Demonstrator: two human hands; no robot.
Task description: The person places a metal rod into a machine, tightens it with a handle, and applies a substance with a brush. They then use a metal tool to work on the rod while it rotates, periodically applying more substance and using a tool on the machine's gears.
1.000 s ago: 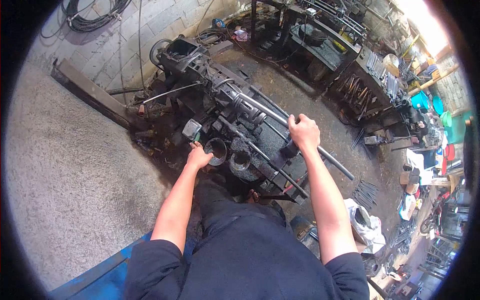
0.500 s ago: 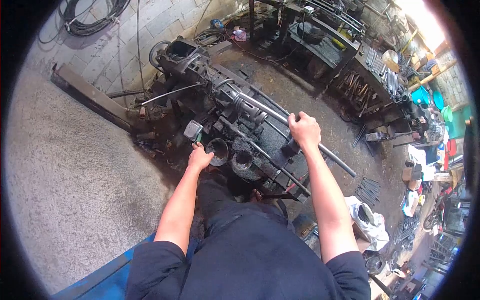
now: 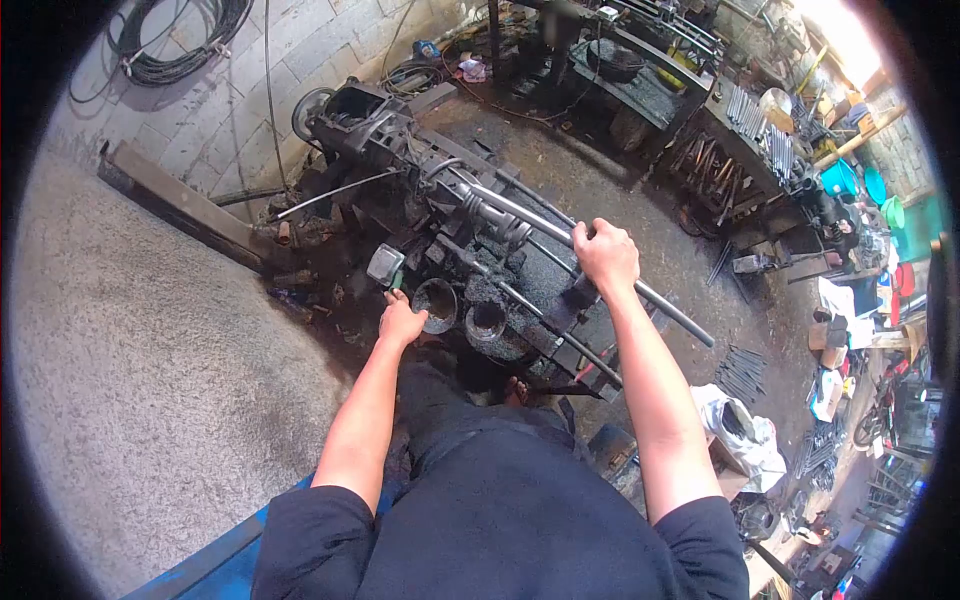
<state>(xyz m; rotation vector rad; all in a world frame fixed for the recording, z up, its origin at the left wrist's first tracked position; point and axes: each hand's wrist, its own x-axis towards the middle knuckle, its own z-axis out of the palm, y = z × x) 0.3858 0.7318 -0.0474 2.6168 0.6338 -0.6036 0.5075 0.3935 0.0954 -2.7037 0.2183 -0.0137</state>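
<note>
My right hand (image 3: 608, 260) is wrapped over a long metal bar (image 3: 675, 318), which slants from the machine down to the right. My left hand (image 3: 402, 322) is closed at a small green handle (image 3: 398, 280) just below a grey square box (image 3: 385, 264); its fingertips are partly hidden. The dark, greasy machine (image 3: 360, 120) carries a ribbed collar (image 3: 495, 215) beside the bar. Close to my left hand are a round metal bowl (image 3: 436, 304) and a second round cup (image 3: 486, 320). Dark metal shavings (image 3: 535, 280) cover the machine's bed.
A steel beam (image 3: 180, 205) lies along the wall side at left. Thin dark rods (image 3: 741, 374) lie on the floor at right, near a white sack (image 3: 742, 435). Behind stands a workbench (image 3: 640, 95), with metal rods (image 3: 745, 112) stacked on a rack. Coiled cable (image 3: 180, 45) hangs on the wall.
The view has shifted slightly. Both hands keep nearly the same places, the right on the bar and the left at the green handle.
</note>
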